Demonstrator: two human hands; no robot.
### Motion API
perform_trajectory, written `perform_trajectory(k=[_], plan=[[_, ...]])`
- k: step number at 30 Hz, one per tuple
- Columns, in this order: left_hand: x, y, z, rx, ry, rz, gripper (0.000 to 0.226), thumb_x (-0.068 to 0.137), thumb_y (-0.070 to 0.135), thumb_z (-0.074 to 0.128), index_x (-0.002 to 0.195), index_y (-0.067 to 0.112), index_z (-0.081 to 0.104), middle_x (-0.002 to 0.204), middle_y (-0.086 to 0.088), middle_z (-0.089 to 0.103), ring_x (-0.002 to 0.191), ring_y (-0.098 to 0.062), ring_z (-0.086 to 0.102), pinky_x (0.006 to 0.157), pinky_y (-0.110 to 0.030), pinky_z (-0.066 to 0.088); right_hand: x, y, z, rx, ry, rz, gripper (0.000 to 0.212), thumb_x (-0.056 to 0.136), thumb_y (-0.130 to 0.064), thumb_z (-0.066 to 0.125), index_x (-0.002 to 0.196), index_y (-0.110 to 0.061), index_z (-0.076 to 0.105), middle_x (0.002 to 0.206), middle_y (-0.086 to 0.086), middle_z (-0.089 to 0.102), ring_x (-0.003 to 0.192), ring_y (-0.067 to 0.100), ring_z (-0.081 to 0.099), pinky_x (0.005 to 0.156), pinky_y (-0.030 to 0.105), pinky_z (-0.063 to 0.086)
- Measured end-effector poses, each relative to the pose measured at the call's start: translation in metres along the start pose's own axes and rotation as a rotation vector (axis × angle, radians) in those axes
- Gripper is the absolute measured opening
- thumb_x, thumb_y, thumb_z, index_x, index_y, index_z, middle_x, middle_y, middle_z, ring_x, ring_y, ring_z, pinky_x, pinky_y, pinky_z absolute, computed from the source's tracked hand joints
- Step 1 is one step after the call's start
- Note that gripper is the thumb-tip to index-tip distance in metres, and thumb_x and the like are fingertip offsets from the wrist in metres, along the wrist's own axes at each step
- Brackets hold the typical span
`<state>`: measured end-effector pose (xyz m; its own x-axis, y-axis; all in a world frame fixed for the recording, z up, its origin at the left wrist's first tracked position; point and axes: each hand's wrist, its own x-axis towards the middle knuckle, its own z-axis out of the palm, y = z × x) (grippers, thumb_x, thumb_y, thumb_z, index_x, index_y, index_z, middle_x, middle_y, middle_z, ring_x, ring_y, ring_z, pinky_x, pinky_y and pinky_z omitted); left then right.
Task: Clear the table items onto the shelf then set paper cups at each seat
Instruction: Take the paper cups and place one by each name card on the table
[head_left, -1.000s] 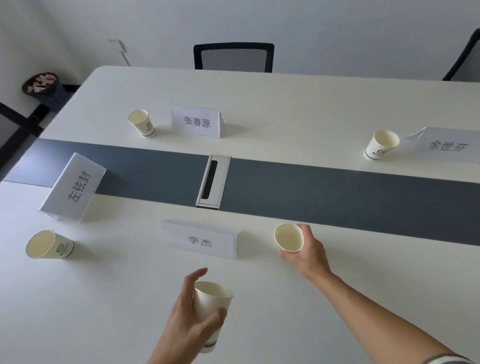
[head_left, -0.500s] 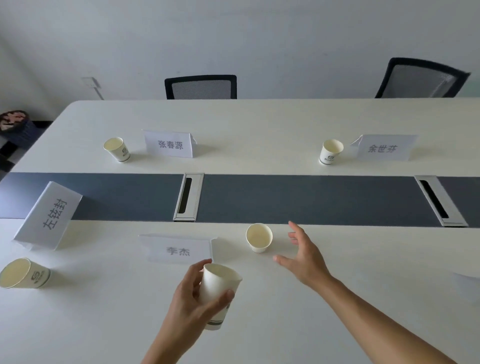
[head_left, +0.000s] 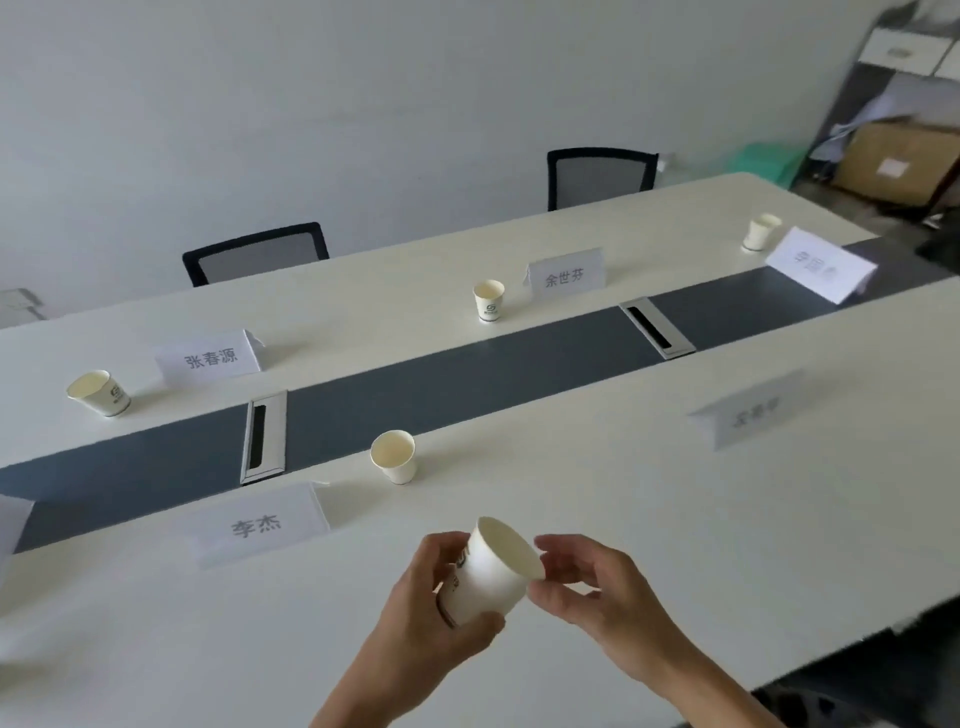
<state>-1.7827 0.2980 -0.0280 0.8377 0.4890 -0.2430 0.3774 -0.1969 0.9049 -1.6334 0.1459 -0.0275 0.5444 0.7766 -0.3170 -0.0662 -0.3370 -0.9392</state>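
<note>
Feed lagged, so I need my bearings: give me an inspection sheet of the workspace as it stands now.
Surface: white table, dark centre strip, two cable ports.
Job's things: far-left cup, far-middle cup, far-right cup, near cup, each by a name card; near-right card has no cup.
Clutter: nothing seen.
Hands: left hand grips the held cup; right hand is at its rim, grip unclear.
Cables: nothing seen.
Surroundings: two chairs, shelf, cardboard box.
</note>
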Motion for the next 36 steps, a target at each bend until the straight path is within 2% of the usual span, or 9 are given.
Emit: perform_trajectory(k=[4, 6, 8, 11, 16, 18, 21, 29, 36], plan=[[-0.023, 0.024, 0.071, 0.081, -0.187, 0.109, 0.055, 0.066, 0.025, 0.08, 0.114, 0.029, 0.055, 0.108, 0.019, 0.065, 0.101, -0.008, 0.063, 0.076, -0.029, 0.059, -0.08, 0.034, -0.027, 0.089, 0.11, 0.067, 0.058, 0.056, -0.051, 0.08, 0.108, -0.029, 0.068, 0.104, -0.012, 0.074, 0.099, 0.002, 0.066, 0.082, 0.018, 0.048], [-0.034, 0.033, 0.109, 0.123, -0.303, 0.158, 0.055, 0.069, 0.026, 0.08, 0.117, 0.033, 0.055, 0.111, 0.023, 0.065, 0.104, -0.004, 0.062, 0.079, -0.024, 0.056, -0.122, 0.056, -0.044, 0.174, 0.248, 0.098, 0.058, 0.054, -0.045, 0.082, 0.106, -0.025, 0.068, 0.1, -0.008, 0.075, 0.095, 0.005, 0.068, 0.078, 0.023, 0.051], [-0.044, 0.042, 0.147, 0.158, -0.423, 0.181, 0.05, 0.073, 0.027, 0.076, 0.119, 0.033, 0.058, 0.11, 0.019, 0.068, 0.102, -0.004, 0.064, 0.081, -0.023, 0.055, -0.163, 0.076, -0.063, 0.286, 0.404, 0.132, 0.064, 0.048, -0.038, 0.082, 0.106, -0.017, 0.066, 0.091, -0.003, 0.075, 0.084, 0.006, 0.07, 0.07, 0.022, 0.054], [-0.055, 0.057, 0.199, 0.193, -0.536, 0.189, 0.031, 0.08, 0.021, 0.07, 0.11, 0.028, 0.066, 0.099, 0.01, 0.073, 0.092, -0.005, 0.067, 0.077, -0.021, 0.055, -0.22, 0.097, -0.097, 0.401, 0.649, 0.154, 0.068, 0.041, -0.038, 0.079, 0.103, -0.016, 0.064, 0.092, 0.003, 0.073, 0.083, 0.012, 0.07, 0.077, 0.033, 0.06], [-0.054, 0.079, 0.27, 0.255, -0.62, 0.173, 0.019, 0.087, 0.019, 0.068, 0.103, 0.029, 0.065, 0.096, 0.012, 0.072, 0.087, -0.001, 0.068, 0.07, -0.015, 0.052, -0.308, 0.124, -0.151, 0.406, 0.965, 0.087, 0.068, 0.041, -0.045, 0.074, 0.104, -0.023, 0.062, 0.092, -0.005, 0.073, 0.079, 0.002, 0.068, 0.063, 0.019, 0.054], [-0.047, 0.089, 0.295, 0.266, -0.639, 0.167, 0.018, 0.087, 0.017, 0.068, 0.102, 0.026, 0.066, 0.095, 0.003, 0.073, 0.086, -0.004, 0.069, 0.072, -0.016, 0.053, -0.339, 0.137, -0.169, 0.408, 1.057, 0.078, 0.067, 0.044, -0.046, 0.075, 0.107, -0.026, 0.062, 0.096, -0.012, 0.073, 0.083, 0.002, 0.069, 0.066, 0.019, 0.052], [-0.03, 0.102, 0.336, 0.276, -0.677, 0.156, 0.018, 0.087, 0.012, 0.068, 0.099, 0.026, 0.067, 0.093, 0.007, 0.075, 0.083, -0.007, 0.071, 0.075, -0.023, 0.054, -0.378, 0.164, -0.199, 0.412, 1.182, 0.113, 0.067, 0.048, -0.043, 0.078, 0.111, -0.027, 0.063, 0.101, -0.007, 0.074, 0.092, 0.011, 0.069, 0.074, 0.024, 0.051], [0.028, 0.172, 0.479, 0.284, -0.792, 0.136, 0.015, 0.09, 0.016, 0.065, 0.103, 0.025, 0.064, 0.091, -0.005, 0.074, 0.083, -0.014, 0.072, 0.069, -0.024, 0.054, -0.456, 0.206, -0.314, 0.359, 1.441, 0.292, 0.071, 0.036, -0.055, 0.072, 0.1, -0.026, 0.064, 0.097, 0.0, 0.072, 0.091, 0.015, 0.066, 0.067, 0.023, 0.048], [0.077, 0.266, 0.593, 0.244, -0.851, 0.169, 0.016, 0.091, 0.016, 0.064, 0.105, 0.023, 0.064, 0.093, -0.005, 0.074, 0.089, -0.02, 0.07, 0.079, -0.031, 0.056, -0.505, 0.211, -0.413, 0.35, 1.564, 0.347, 0.081, 0.034, -0.057, 0.069, 0.105, -0.019, 0.06, 0.097, -0.005, 0.067, 0.088, 0.007, 0.06, 0.065, 0.022, 0.042]])
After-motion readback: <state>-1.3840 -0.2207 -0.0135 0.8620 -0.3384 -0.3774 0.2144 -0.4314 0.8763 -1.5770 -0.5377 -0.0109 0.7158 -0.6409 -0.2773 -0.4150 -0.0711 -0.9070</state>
